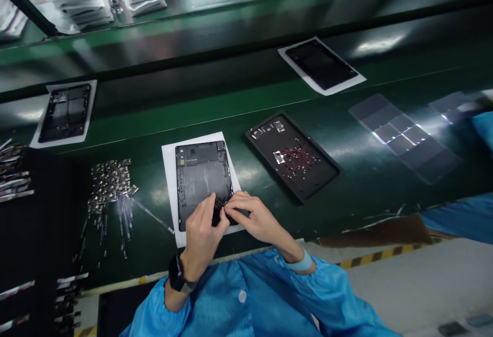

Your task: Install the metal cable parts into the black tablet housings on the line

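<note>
A black tablet back shell (202,178) lies open side up on a white sheet (168,172) in front of me. Over its lower right part, my left hand (202,226) pinches a small dark circuit board (217,205) between thumb and fingers. My right hand (256,216) meets it there, thumb and fingertips closed at the board's right edge. Whatever sits between those right fingertips is too small to make out. A thin dark cable runs along the shell's right side towards the hands.
Right of the shell, a black tray (319,175) holds small parts with red wires. Small circuit boards with ribbon cables (110,188) lie left. Other tablet shells (67,111) rest on sheets farther back, one with a dark panel (323,63). Clear plastic sheets (404,134) and a co-worker's blue sleeve (462,219) are right.
</note>
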`<state>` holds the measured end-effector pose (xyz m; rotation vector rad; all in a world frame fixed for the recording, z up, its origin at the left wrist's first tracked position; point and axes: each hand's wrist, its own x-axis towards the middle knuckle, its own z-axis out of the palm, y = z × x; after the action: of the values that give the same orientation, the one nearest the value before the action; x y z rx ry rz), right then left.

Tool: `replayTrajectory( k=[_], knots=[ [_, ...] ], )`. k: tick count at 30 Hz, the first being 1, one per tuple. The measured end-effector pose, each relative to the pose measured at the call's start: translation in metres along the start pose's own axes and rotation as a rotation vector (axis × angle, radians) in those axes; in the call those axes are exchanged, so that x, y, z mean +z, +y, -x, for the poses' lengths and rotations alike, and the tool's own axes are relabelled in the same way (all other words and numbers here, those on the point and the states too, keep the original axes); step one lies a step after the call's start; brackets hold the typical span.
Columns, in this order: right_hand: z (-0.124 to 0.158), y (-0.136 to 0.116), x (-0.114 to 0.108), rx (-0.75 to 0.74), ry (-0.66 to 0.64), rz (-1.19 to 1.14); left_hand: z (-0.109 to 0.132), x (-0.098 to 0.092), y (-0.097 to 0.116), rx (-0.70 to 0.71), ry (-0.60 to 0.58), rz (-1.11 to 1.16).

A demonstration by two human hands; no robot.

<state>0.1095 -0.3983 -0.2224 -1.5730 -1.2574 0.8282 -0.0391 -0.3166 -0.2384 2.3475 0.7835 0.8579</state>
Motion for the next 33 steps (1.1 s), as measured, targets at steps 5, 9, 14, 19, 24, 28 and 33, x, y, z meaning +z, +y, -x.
replayTrajectory(
  k=[5, 9, 14, 19, 24, 28, 33],
  knots=[
    [0.003, -0.005, 0.004, -0.041, 0.017, -0.002, -0.005, -0.009, -0.001, -0.262, -0.078, 0.323],
    [0.012, -0.012, -0.021, -0.076, 0.089, 0.117, -0.010, -0.017, -0.007, -0.571, -0.080, 0.604],
    [0.022, 0.002, -0.106, 0.033, 0.422, 0.507, -0.014, -0.026, -0.013, -0.553, -0.204, 0.695],
    [-0.002, 0.030, -0.151, 0.177, 0.376, 0.680, -0.014, -0.028, -0.011, -0.503, -0.297, 0.738],
    [-0.021, 0.045, -0.142, 0.209, 0.296, 0.693, -0.008, -0.022, -0.011, -0.605, -0.289, 0.828],
    [-0.018, 0.043, -0.140, 0.185, 0.309, 0.664, -0.008, -0.020, -0.014, -0.549, -0.265, 0.774],
    [-0.012, 0.027, -0.152, 0.197, 0.409, 0.505, -0.020, -0.020, -0.011, -0.460, -0.265, 0.740]
  ],
)
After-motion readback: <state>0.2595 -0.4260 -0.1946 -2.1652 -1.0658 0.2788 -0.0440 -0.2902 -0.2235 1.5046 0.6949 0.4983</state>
